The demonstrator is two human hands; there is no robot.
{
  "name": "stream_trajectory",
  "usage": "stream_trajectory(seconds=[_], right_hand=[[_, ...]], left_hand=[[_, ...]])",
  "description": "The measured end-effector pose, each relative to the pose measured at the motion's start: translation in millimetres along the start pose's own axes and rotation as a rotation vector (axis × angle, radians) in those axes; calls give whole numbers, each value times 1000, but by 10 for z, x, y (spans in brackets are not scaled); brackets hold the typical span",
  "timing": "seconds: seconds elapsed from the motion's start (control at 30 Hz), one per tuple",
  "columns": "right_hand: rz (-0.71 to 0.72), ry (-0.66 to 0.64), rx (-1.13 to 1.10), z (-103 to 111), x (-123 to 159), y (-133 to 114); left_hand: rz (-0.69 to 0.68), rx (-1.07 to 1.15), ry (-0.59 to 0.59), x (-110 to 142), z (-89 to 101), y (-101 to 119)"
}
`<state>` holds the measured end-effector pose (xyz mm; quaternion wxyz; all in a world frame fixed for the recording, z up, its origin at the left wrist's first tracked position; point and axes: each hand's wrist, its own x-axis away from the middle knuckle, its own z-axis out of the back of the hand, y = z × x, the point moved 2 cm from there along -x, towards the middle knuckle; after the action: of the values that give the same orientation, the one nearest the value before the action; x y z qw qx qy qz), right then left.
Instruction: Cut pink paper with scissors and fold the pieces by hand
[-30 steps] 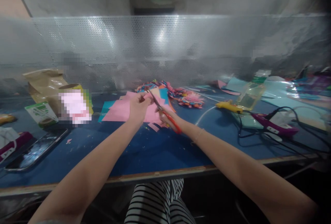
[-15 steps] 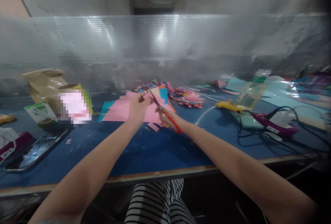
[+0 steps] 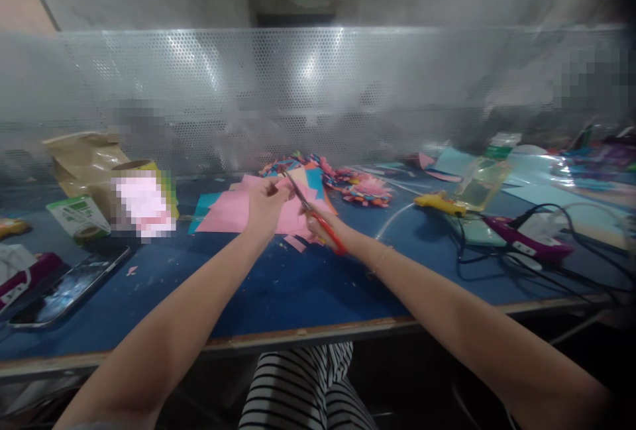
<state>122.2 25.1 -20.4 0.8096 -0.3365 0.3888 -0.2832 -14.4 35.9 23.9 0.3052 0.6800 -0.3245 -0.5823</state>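
Observation:
My right hand [image 3: 325, 221] is closed round a pair of red-handled scissors [image 3: 338, 239], with the blades pointing up and to the left. Close beside the blades, my left hand [image 3: 265, 203] pinches a small piece of pink paper, mostly covered by the fingers. Beneath both hands lies a pile of pink paper sheets [image 3: 223, 213], with blue, orange and cream sheets showing at its edges. Small pink offcuts [image 3: 295, 243] rest just in front of the pile. Behind it sits a heap of multicoloured paper pieces [image 3: 368, 190].
To the right are a yellow glue gun [image 3: 440, 204], a bottle of yellowish liquid [image 3: 481, 181], a purple power strip [image 3: 529, 241] with black cables, and light-blue sheets. A phone [image 3: 69, 287], a tape roll and a brown paper bag [image 3: 84, 158] stand left. A perforated metal panel runs behind.

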Motion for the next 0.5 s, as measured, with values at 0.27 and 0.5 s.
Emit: stream_trajectory(seconds=[0.27,0.5], right_hand=[[-20,15,49,11,-53,73],[-18,83,144,81,-53,77]], left_hand=[[85,142,19,-10,-21,-30],[152,225,51,0,-35,17]])
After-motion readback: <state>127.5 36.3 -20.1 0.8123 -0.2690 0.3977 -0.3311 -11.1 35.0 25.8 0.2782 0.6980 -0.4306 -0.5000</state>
